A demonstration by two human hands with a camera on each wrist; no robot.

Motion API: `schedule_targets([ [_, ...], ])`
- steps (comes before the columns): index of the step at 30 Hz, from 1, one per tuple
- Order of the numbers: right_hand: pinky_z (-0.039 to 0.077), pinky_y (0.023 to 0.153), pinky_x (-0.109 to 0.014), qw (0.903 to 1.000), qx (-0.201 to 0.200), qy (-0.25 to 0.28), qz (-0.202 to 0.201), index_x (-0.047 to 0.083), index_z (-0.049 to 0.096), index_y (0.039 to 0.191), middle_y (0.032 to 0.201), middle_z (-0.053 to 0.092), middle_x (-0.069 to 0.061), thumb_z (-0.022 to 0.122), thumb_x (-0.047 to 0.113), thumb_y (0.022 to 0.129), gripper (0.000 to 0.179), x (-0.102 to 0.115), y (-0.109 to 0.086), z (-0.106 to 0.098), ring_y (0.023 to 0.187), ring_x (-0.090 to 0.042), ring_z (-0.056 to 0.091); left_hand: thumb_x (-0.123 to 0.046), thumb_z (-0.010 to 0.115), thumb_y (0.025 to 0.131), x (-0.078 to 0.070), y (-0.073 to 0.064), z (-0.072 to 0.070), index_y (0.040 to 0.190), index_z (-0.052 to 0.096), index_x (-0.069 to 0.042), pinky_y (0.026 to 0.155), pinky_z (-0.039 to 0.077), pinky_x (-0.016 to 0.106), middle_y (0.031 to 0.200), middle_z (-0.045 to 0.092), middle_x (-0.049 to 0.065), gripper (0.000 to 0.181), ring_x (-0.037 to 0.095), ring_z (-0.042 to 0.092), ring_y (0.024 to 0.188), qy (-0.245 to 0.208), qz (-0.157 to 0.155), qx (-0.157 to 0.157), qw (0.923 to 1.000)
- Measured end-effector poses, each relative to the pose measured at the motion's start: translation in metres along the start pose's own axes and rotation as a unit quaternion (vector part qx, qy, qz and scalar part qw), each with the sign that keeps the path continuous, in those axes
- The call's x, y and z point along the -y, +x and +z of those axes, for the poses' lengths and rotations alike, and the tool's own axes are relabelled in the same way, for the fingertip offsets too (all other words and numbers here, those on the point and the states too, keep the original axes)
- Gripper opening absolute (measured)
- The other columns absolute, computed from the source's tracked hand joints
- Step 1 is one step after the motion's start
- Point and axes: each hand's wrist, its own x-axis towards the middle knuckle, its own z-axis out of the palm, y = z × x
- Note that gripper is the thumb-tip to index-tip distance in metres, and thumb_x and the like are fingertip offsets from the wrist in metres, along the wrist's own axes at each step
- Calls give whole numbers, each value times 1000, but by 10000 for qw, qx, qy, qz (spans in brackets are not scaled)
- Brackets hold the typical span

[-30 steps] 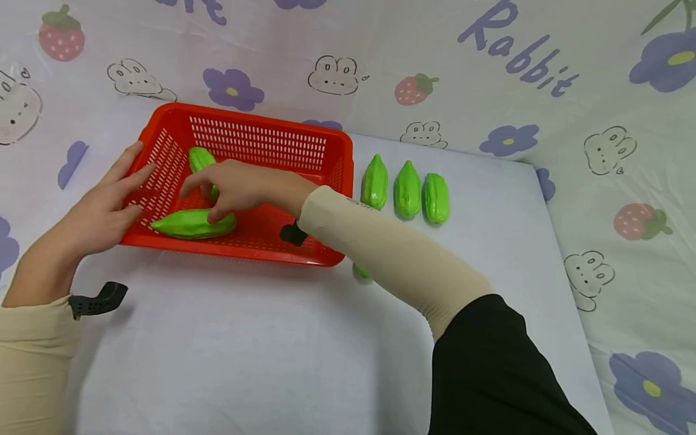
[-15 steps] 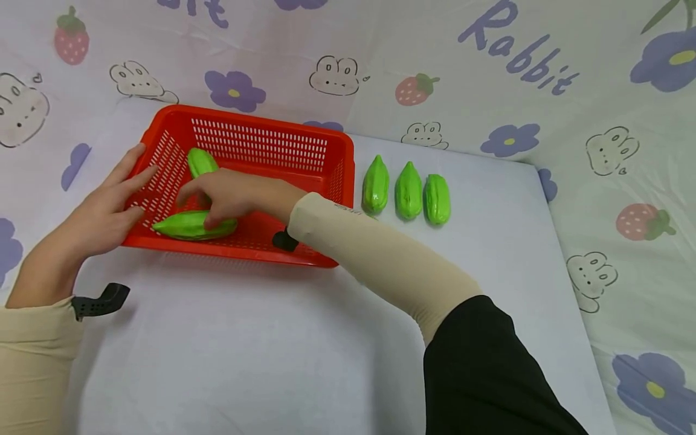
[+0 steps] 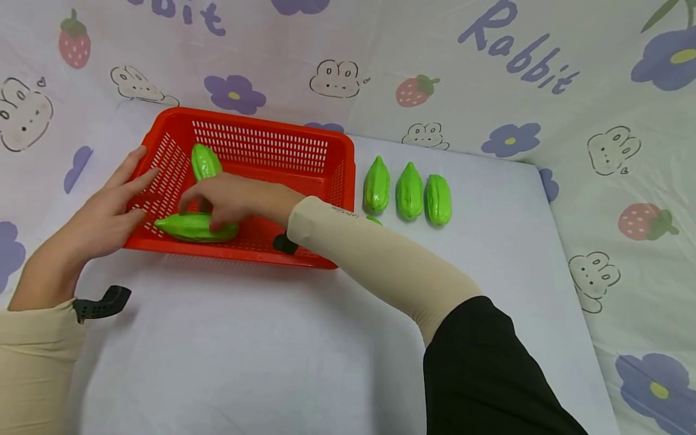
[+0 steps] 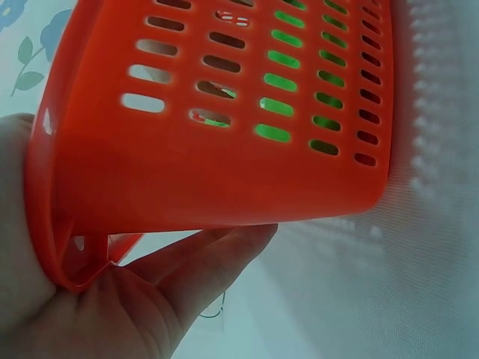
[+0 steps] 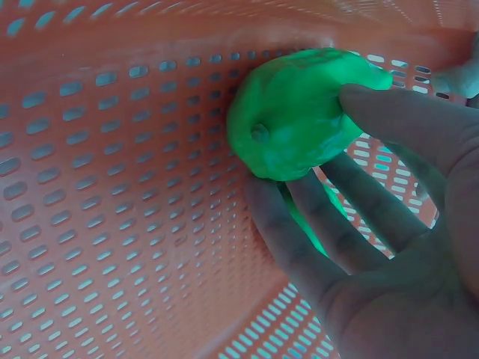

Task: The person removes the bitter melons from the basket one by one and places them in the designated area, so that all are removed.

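The left hand (image 3: pixel 106 220) is gripping the basket (image 3: pixel 272 124) at its left end, probably bracing it. Inside, near left, the right hand (image 3: pixel 236 196) is pinching a gourd (image 3: pixel 190 228) between thumb and fingers, apparently settling it along the near wall. A second gourd (image 3: pixel 206 161) is lying beyond; three gourds (image 3: pixel 409 191) are lying outside, right.

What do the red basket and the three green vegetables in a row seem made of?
The red basket looks like slightly glossy moulded plastic: uniform slots, continuous rim. The green vegetables look shiny, with highlights: perhaps plastic or foam imitations, possibly real.
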Motion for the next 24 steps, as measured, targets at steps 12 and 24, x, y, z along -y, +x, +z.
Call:
schedule_targets([
  [12, 51, 89, -22, 9997, -178, 183, 59, 32, 63, 153, 131, 62, 1, 78, 10, 100, 60, -4, -9, -4, 120, -14, 53, 4, 49, 104, 0, 0, -1, 170, 24, -1, 111, 38, 74, 182, -12, -7, 71, 35, -2, 166, 171, -112, 75, 9998],
  [24, 55, 87, -23, 9964, -552, 598, 230, 37, 64, 153, 136, 67, 1, 80, 11, 99, 62, -14, -25, -18, 125, -16, 55, 2, 50, 105, 0, 0, -1, 170, 25, -1, 86, 27, 2, 181, -12, -8, 70, 34, -1, 166, 255, -88, 52, 9996],
])
